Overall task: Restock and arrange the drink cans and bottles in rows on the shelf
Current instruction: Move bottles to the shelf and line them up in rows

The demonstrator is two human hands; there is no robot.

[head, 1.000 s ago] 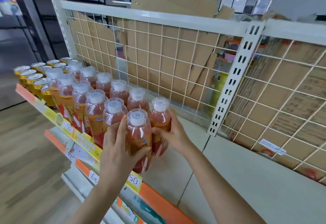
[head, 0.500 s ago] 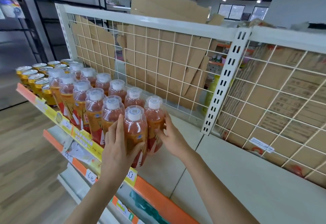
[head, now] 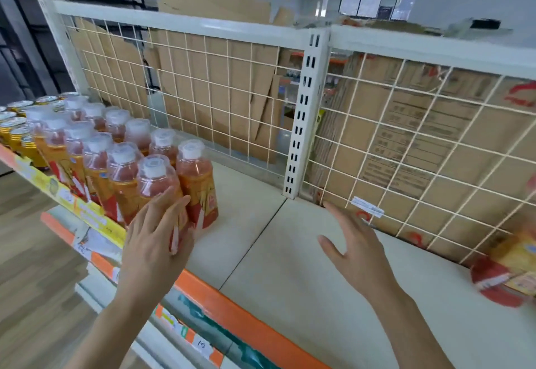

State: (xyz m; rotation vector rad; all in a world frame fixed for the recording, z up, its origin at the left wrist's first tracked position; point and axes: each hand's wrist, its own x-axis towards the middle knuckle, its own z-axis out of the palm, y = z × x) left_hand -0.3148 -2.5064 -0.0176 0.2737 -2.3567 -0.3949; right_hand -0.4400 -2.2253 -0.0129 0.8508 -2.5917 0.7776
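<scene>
The bottles (head: pixel 197 183) stand in two rows on the shelf (head: pixel 290 267), left of the slotted post (head: pixel 304 116). The left hand (head: pixel 153 241) lies with straight fingers against the front end bottle (head: pixel 156 185). The right hand (head: pixel 356 249) hovers spread and empty, in front of the post.

The next bottle probably comes from the right. Steady the row with the left palm, then set the new one touching the end pair, label forward.

Counted: twelve bottles, six per row. About seven cans (head: pixel 17 133) sit farther left of the post, some cut off. One blurred red-orange pack (head: pixel 504 275) lies far right of it.
</scene>
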